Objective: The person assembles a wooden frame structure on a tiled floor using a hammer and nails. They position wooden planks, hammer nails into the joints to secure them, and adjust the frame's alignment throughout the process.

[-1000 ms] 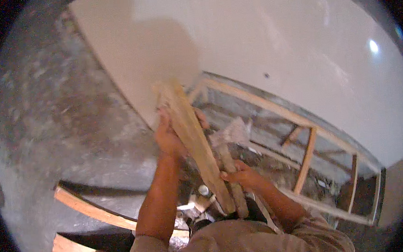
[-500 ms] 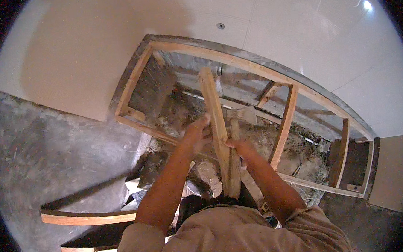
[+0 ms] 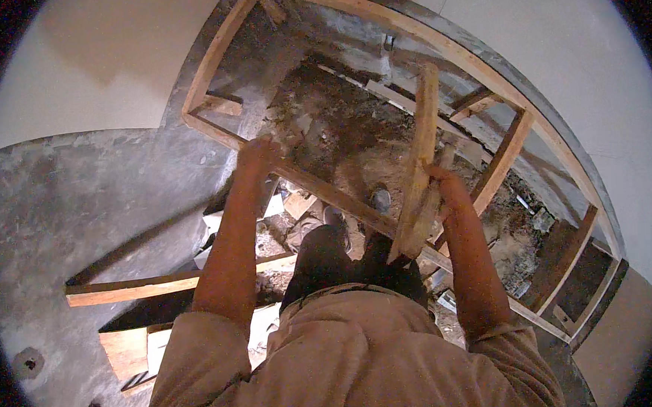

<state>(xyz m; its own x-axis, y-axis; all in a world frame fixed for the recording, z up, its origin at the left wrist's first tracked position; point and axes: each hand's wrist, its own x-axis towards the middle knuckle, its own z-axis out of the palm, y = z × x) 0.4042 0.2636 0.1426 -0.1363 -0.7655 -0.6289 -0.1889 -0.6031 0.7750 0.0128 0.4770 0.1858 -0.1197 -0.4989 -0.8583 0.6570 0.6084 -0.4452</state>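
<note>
- The frame (image 3: 334, 197), a bent-looking wooden outline, runs from the upper left of the picture to the lower right; its far rail, front rail and both ends all appear to be in place.
- Two crosspieces span it on the right side: one right of centre (image 3: 504, 155), one nearer the lower-right end (image 3: 572, 267). Both look set between the rails, so that part seems done.
- A short brace (image 3: 475, 105) sits by the far rail at upper right, and a small block (image 3: 219, 104) at the upper-left corner.
- The wide bay left of the crosspieces shows rubble (image 3: 313, 115) — if anything is left, I would judge it lies there.
- The long board (image 3: 421, 145) is right of centre, slanting over the front rail with its top toward the far rail. A shorter board (image 3: 427, 216) lies along its right side. Both look loose, not part of the frame; whether they touch the front rail, I cannot tell.
- The right hand (image 3: 446, 181) is closed around the boards near their middle, thumb side against the long one; its grip on the shorter one is partly hidden.
- The left hand (image 3: 257, 157) is bent over the front rail, left of centre — touching it, though its fingers are too blurred to tell how tightly.
- At lower left lie a curved strip (image 3: 137, 291) and a pale wood piece (image 3: 124, 352), both apart from the frame.
</note>
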